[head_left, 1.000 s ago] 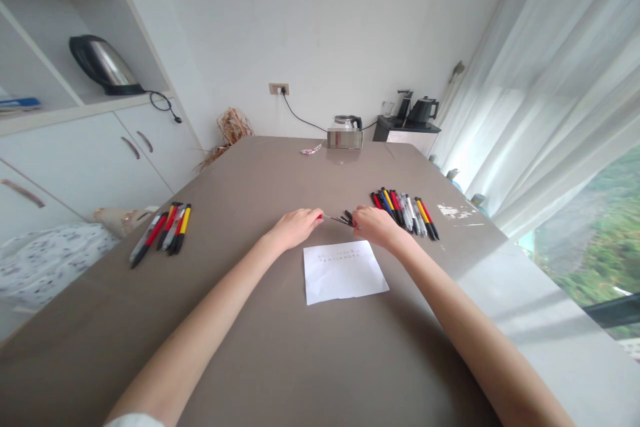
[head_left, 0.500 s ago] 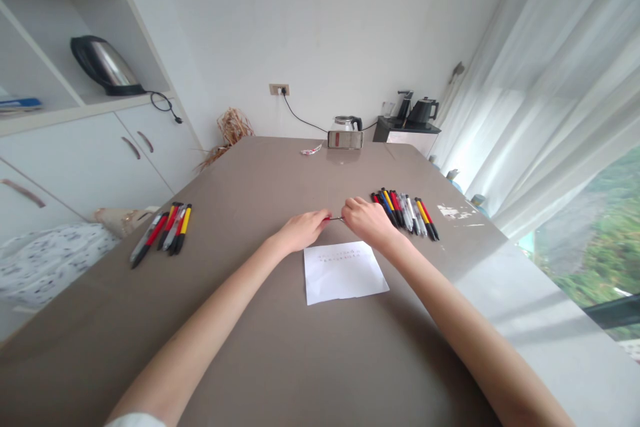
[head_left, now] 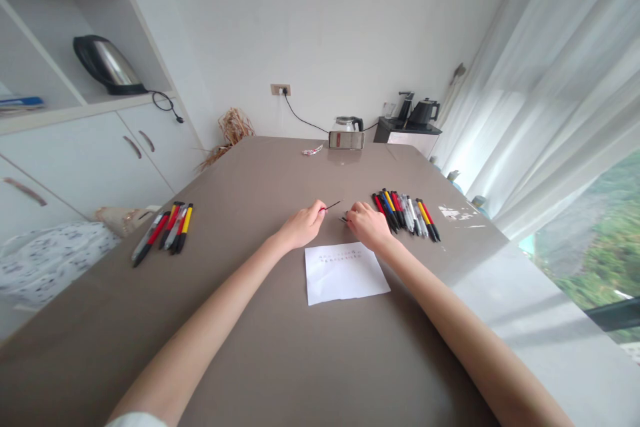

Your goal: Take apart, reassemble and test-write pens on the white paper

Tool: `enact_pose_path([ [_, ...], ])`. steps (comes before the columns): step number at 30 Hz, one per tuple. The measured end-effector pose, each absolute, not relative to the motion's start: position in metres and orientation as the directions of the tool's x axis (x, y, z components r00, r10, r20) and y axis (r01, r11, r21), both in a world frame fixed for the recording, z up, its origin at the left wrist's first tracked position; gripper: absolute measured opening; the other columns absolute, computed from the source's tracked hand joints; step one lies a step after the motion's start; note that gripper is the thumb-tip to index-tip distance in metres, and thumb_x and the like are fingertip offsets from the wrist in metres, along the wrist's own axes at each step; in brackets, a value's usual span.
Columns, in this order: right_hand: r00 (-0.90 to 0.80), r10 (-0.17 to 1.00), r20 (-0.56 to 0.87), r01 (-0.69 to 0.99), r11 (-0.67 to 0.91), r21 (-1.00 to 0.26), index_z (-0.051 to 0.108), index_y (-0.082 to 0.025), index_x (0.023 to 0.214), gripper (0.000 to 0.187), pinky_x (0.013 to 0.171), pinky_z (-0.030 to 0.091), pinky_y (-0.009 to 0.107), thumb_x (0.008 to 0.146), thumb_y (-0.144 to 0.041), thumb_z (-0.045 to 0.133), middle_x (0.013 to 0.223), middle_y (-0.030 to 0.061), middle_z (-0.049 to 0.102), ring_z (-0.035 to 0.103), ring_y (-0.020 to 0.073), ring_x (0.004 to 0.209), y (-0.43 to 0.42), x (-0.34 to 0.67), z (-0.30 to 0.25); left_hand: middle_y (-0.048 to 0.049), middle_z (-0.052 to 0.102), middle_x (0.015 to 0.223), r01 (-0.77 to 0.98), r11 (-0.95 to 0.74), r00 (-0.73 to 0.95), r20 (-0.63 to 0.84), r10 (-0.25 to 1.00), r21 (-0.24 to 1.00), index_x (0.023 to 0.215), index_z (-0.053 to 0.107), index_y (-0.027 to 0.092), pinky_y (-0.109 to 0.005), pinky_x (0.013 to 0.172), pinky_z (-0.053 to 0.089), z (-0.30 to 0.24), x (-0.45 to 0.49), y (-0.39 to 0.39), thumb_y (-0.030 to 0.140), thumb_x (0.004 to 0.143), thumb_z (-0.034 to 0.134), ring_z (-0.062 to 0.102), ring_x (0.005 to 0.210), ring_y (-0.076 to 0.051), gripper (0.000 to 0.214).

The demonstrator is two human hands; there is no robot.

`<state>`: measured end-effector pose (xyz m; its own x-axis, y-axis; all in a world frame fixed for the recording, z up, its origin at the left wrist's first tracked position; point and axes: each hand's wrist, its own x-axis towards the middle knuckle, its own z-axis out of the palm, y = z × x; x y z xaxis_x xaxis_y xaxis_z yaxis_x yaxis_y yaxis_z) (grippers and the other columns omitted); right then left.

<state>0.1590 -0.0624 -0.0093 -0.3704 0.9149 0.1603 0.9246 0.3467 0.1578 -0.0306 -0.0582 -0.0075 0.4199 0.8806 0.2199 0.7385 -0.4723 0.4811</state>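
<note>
Above the paper, my left hand (head_left: 301, 227) is closed on a pen, mostly hidden by the fingers. A bit of red shows at the fingertips. The pen's thin dark refill (head_left: 333, 205) sticks out, pointing up and to the right. My right hand (head_left: 367, 221) is closed in a pinch on a small dark pen part (head_left: 343, 219), of which only the end shows. A gap separates the two hands. Just below them lies a white sheet of paper (head_left: 345, 280) with faint reddish writing near its top edge.
Several red, yellow, blue and clear pens (head_left: 407, 215) lie in a row right of my right hand. A smaller group of pens (head_left: 167, 230) is at the left. A glass pot (head_left: 345, 123) and a box (head_left: 346, 140) stand at the table's (head_left: 240, 347) far edge.
My hands have drawn apart from the joined pen. The refill now sticks out free from my left hand, tilted upward, and my right hand has shifted slightly right with the dark part.
</note>
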Motion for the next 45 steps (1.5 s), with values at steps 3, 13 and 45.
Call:
enact_pose_path([
  [3,-0.355,0.924,0.142,0.931,0.337,0.140,0.056,-0.020,0.093,0.030,0.059,0.038,0.025,0.086,-0.035,0.030,0.100,0.0096,0.047,0.042,0.0202,0.094,-0.063,0.156,-0.012,-0.0034,0.057,0.077,0.739,-0.470,0.413,0.226,0.882,0.483,0.093,0.040,0.022,-0.029,0.065,0.040,-0.008,-0.031,-0.058,0.045,0.085,0.014,0.056,0.074,-0.018,0.036],
  [13,-0.356,0.920,0.164,0.930,0.330,0.163,0.054,-0.019,0.095,0.031,0.061,0.040,0.026,0.086,-0.038,0.030,0.100,0.0103,0.047,0.042,0.0203,0.095,-0.066,0.152,-0.012,-0.0039,0.058,0.078,0.735,-0.489,0.432,0.231,0.872,0.471,0.086,0.041,0.021,-0.029,0.064,0.040,-0.009,-0.032,-0.058,0.046,0.085,0.016,0.055,0.073,-0.018,0.035],
  [45,-0.429,0.875,0.223,0.903,0.407,0.141,0.051,-0.016,0.093,0.027,0.060,0.036,0.023,0.089,-0.026,0.027,0.098,0.0098,0.047,0.043,0.0167,0.091,-0.067,0.166,0.020,-0.0061,0.055,0.088,0.850,-0.516,0.484,0.226,0.845,0.108,0.093,0.046,0.021,-0.029,0.067,0.039,-0.010,-0.032,-0.060,0.031,0.087,0.019,0.052,0.080,-0.018,0.030],
])
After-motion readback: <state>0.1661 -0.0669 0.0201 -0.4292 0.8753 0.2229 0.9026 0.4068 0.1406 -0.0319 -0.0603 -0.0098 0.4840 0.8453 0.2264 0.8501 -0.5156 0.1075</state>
